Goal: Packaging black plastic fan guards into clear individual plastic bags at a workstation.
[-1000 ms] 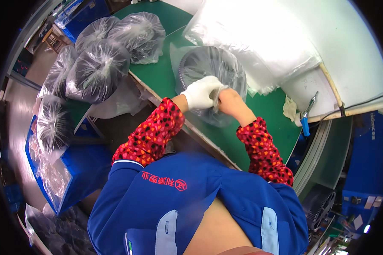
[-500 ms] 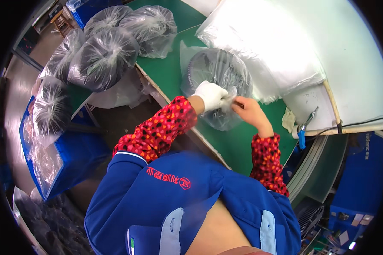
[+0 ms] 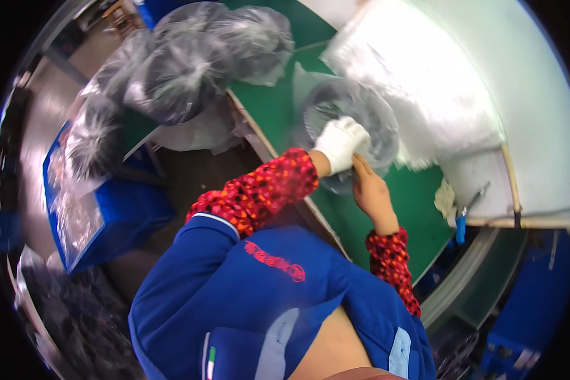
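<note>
Our curled, white-gloved L hand (image 3: 343, 143) & narrowed, bare R hand (image 3: 372, 192) meet, grips unclear, atop round dark part (image 3: 315, 106) in clear thin-plastic bag (image 3: 384, 123), which might tear if we tug hard.

gloved left hand (image 3: 342, 143) now more curled over the bagged round part (image 3: 381, 120), bare right hand (image 3: 373, 195) moved lower, its fingers (image 3: 361, 167) straighter against the glove, view shifted, more blurred
</note>
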`<state>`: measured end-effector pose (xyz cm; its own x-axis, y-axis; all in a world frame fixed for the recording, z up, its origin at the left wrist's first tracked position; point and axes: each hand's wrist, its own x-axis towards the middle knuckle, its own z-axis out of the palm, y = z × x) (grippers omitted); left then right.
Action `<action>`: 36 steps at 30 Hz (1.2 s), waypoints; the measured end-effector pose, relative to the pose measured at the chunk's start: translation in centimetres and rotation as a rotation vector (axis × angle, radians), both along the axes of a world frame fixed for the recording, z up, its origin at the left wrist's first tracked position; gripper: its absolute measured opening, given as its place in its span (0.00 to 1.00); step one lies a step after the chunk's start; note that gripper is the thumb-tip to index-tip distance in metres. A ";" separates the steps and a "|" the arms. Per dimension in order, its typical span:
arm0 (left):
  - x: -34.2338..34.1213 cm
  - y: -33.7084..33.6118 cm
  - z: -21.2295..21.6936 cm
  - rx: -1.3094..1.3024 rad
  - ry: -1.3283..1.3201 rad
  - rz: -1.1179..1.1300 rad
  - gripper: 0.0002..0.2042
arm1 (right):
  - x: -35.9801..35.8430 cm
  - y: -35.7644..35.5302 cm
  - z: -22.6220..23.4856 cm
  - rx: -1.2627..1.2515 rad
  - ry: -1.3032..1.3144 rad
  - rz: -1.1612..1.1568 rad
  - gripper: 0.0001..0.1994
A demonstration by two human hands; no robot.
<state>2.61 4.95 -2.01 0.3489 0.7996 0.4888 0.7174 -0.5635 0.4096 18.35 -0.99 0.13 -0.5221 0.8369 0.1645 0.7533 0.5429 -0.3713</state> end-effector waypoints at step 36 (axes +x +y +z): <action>-6.6 6.0 0.8 -0.047 0.569 0.452 0.14 | 20.6 -35.8 5.3 0.723 -0.028 -1.671 0.08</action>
